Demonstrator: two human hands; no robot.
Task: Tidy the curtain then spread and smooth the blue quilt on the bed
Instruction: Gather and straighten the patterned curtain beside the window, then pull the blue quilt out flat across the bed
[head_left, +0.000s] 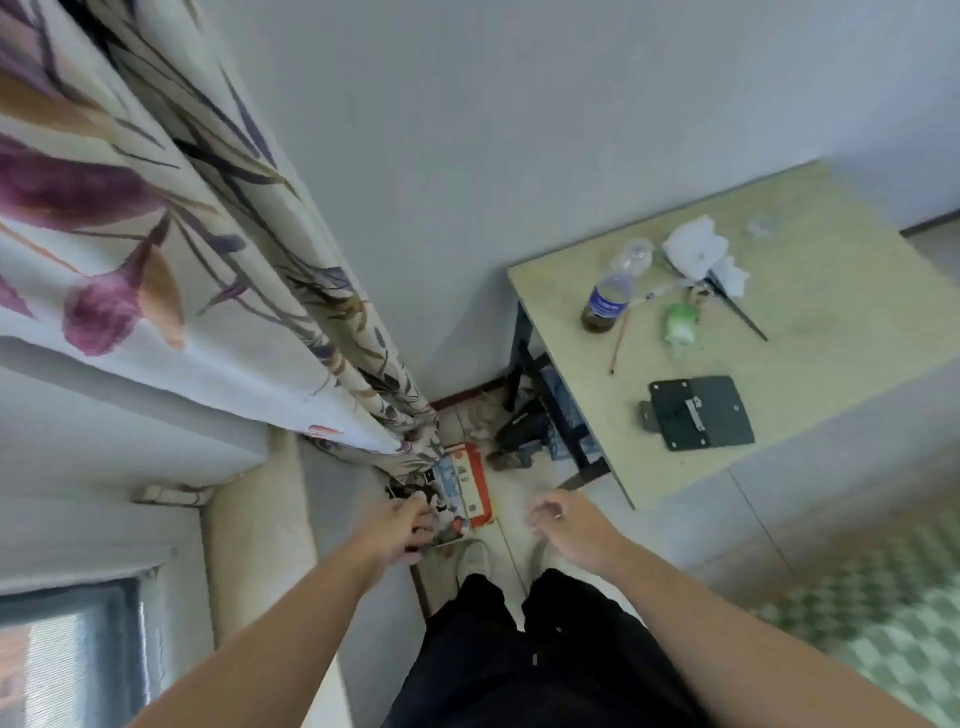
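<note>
A floral curtain (171, 249) with purple flowers hangs from the upper left down to the floor in the room's corner. My left hand (408, 525) is at its bottom hem, fingers curled round the fabric's lower end. My right hand (563, 525) hovers over the floor beside it, fingers loosely curled and holding nothing. A bed with a green checked sheet (878, 613) shows at the lower right. No blue quilt is in view.
An orange and white box (467, 483) lies on the floor by the curtain's end. A beige table (831, 364) at right carries a bottle (610, 296), tissues, a pen and a dark flat plate (701, 413). Shoes lie under the table. A window sill (249, 545) runs at left.
</note>
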